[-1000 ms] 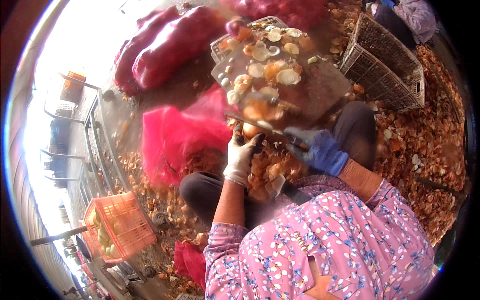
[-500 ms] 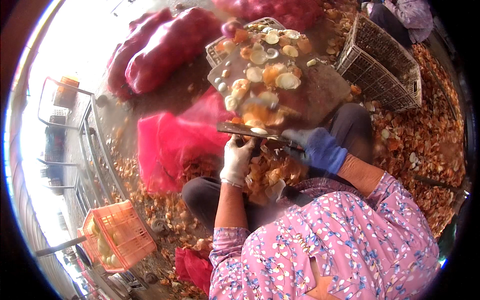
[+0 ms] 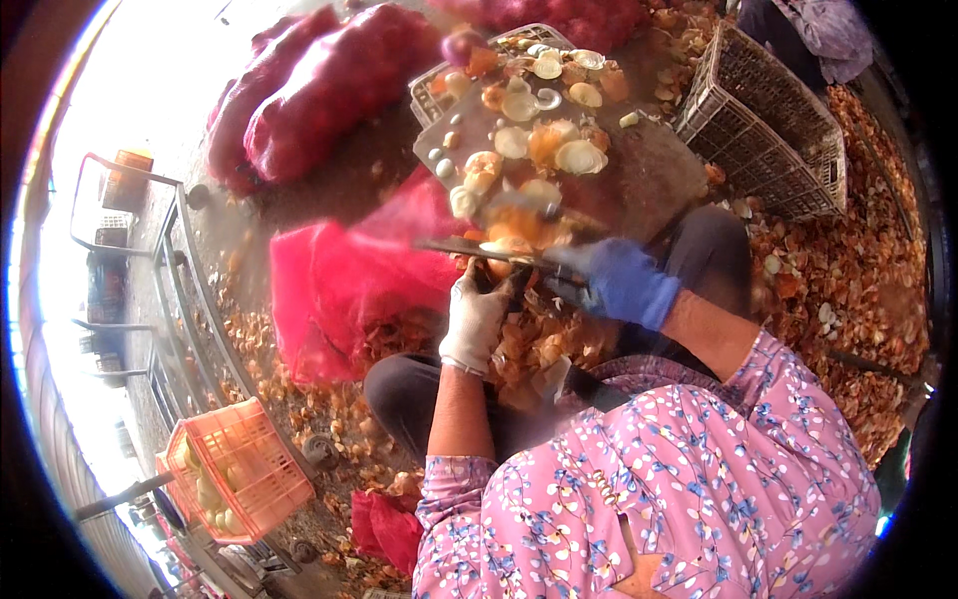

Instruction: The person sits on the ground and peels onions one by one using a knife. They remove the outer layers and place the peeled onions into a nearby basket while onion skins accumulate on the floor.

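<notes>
My left hand, in a white glove with dark fingertips, is closed around an onion, whose lower part the fingers hide. In my blue-gloved right hand is a knife, gripped by its handle. The long dark blade lies level across the onion and points left. Just beyond both hands, a board carries cut onion pieces, brown skins and small pale bits. Something orange and blurred sits at the board's near edge.
A bright pink mesh sack lies left of my hands. Full red sacks lie at the back left. An upright crate stands right, among onion skins. An orange crate of pale onions sits beside a metal-framed cart.
My right hand has shifted left and slightly away from me, and the knife blade has slid left across the onion. The left hand stays nearly in place, still gripping the onion.
</notes>
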Tool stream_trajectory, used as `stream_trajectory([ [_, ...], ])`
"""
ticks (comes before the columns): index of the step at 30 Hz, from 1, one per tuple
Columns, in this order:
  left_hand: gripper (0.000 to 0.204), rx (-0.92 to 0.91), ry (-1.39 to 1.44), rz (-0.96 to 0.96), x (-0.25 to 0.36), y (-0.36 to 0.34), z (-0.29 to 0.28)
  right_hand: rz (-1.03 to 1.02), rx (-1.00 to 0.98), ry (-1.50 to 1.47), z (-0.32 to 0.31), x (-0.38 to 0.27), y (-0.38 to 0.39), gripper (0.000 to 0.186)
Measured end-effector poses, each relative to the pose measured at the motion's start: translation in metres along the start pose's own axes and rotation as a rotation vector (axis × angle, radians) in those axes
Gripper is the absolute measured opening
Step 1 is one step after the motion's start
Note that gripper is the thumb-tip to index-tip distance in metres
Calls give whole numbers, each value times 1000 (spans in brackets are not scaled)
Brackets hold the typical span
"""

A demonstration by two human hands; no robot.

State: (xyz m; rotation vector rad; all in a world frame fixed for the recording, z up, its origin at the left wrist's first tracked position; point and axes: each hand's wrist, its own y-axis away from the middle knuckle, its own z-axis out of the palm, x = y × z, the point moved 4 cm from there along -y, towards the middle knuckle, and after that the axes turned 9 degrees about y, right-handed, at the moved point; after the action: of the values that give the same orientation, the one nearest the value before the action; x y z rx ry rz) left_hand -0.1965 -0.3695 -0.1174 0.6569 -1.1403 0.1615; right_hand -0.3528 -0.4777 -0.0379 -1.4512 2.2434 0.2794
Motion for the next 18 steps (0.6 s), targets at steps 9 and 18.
stream_trajectory([
  [9,53,14,8,65,8,-15,7,66,11,-274,-2,27,-10,31],
  [18,33,48,131,53,-9,-10,0,172,-118,234,-20,0,44,26],
])
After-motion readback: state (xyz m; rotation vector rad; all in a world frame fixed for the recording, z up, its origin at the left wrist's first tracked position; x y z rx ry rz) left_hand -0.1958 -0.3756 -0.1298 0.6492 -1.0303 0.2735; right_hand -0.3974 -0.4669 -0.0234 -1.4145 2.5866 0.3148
